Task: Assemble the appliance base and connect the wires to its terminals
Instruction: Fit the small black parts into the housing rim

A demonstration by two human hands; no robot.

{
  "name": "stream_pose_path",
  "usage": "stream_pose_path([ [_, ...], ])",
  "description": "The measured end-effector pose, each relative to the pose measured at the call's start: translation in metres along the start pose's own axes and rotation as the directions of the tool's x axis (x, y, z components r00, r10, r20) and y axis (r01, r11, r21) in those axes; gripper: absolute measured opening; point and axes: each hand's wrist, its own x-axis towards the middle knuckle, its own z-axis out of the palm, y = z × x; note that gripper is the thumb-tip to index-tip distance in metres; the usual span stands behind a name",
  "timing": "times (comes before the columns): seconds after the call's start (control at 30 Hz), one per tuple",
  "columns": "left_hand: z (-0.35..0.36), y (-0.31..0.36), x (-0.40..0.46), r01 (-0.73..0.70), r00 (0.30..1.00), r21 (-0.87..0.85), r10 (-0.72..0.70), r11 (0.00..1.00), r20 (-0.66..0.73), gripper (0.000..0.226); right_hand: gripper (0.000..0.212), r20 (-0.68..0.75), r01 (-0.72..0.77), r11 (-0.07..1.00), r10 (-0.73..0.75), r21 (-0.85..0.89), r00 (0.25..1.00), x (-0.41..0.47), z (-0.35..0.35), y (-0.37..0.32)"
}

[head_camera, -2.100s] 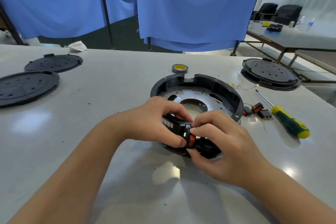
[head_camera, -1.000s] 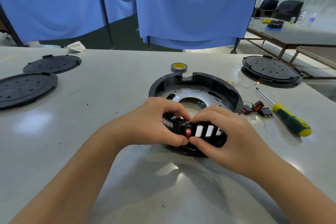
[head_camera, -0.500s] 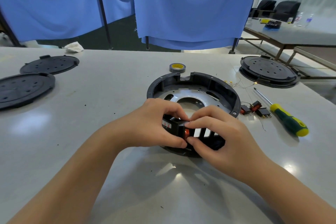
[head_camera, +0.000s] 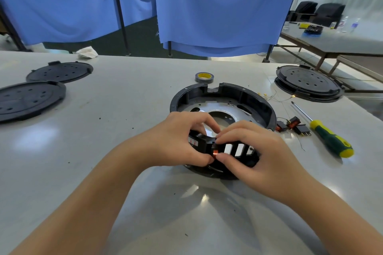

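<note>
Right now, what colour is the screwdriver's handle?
Dark green with yellow ends, on the screwdriver lying right of the base, seen in the head view.

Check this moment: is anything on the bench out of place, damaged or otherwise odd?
Nothing looks damaged or spilled. Thin loose wires lie strewn between the appliance base and the stacked covers, and dark specks dot the table. Otherwise nothing stands out.

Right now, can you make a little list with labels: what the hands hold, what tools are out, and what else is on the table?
left hand: grips the near rim of the base
right hand: pinches a small red switch at the rim slots
tools: screwdriver, right of the base
spare switches: between base and screwdriver
tape: behind the base
lids: two far left, one stack far right
wires: thin, behind the switches
</note>
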Motion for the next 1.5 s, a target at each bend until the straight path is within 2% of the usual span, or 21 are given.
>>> stream_pose_path([
  [0.1,-0.001,-0.001,0.0,0.008,1.0,0.005,-0.008,1.0,0.004,0.039,0.021,0.009,-0.124,0.992,0.124,0.025,0.992,0.007,-0.003,-0.005],
  [0.23,0.002,-0.002,0.001,-0.002,1.0,0.005,0.002,1.0,-0.025,0.036,0.004,0.093,-0.278,0.961,0.276,0.004,0.957,0.02,-0.005,-0.01],
  [0.33,0.003,-0.002,0.003,-0.016,0.999,0.017,0.017,1.0,-0.041,0.034,0.009,0.137,-0.331,0.942,0.335,-0.05,0.932,0.028,-0.006,-0.011],
  [0.47,0.002,-0.002,0.004,-0.02,0.999,0.014,0.02,1.0,-0.034,0.033,0.009,0.12,-0.241,0.963,0.255,-0.118,0.959,0.026,-0.002,-0.012],
  [0.67,-0.005,-0.003,0.002,-0.003,0.999,-0.024,0.004,1.0,0.034,0.026,0.003,0.053,-0.117,0.993,0.118,-0.017,0.992,0.014,-0.001,-0.001],
  [0.87,-0.005,-0.003,0.002,-0.041,0.999,-0.01,0.041,0.999,-0.005,0.014,0.012,-0.115,-0.026,1.0,0.025,-0.011,0.993,0.007,0.006,0.002],
  [0.93,-0.005,-0.004,0.002,-0.038,0.999,-0.01,0.038,0.999,-0.026,0.011,0.012,-0.193,-0.038,0.999,0.039,0.008,0.98,0.008,0.002,0.008],
  [1.03,-0.002,-0.004,0.002,-0.039,0.997,-0.003,0.039,0.999,-0.068,0.008,0.01,-0.274,-0.207,0.978,0.197,-0.008,0.941,0.01,-0.014,0.028],
  [1.1,-0.001,-0.004,0.002,-0.046,0.995,0.007,0.046,0.999,-0.089,0.01,0.016,-0.338,-0.376,0.925,0.337,-0.053,0.879,0.01,-0.026,0.046],
  [1.2,-0.002,-0.004,0.001,-0.041,0.994,0.031,0.044,0.999,-0.1,0.013,0.027,-0.427,-0.611,0.777,0.505,-0.155,0.75,0.005,-0.044,0.075],
  [1.27,-0.002,-0.006,0.001,-0.025,0.992,0.05,0.031,0.998,-0.12,0.011,0.034,-0.371,-0.729,0.642,0.633,-0.239,0.679,0.002,-0.05,0.089],
  [1.33,-0.002,-0.008,0.002,-0.006,0.988,0.059,0.015,0.998,-0.154,0.009,0.038,-0.287,-0.77,0.555,0.717,-0.315,0.635,0.001,-0.049,0.096],
  [1.4,0.001,-0.01,0.003,0.001,0.979,0.071,0.013,0.997,-0.204,0.021,0.037,-0.257,-0.768,0.543,0.732,-0.338,0.631,0.001,-0.046,0.097],
  [1.5,0.006,-0.01,0.005,-0.024,0.963,0.103,0.051,0.994,-0.265,0.024,0.035,-0.299,-0.768,0.55,0.711,-0.327,0.637,0.0,-0.046,0.099],
])
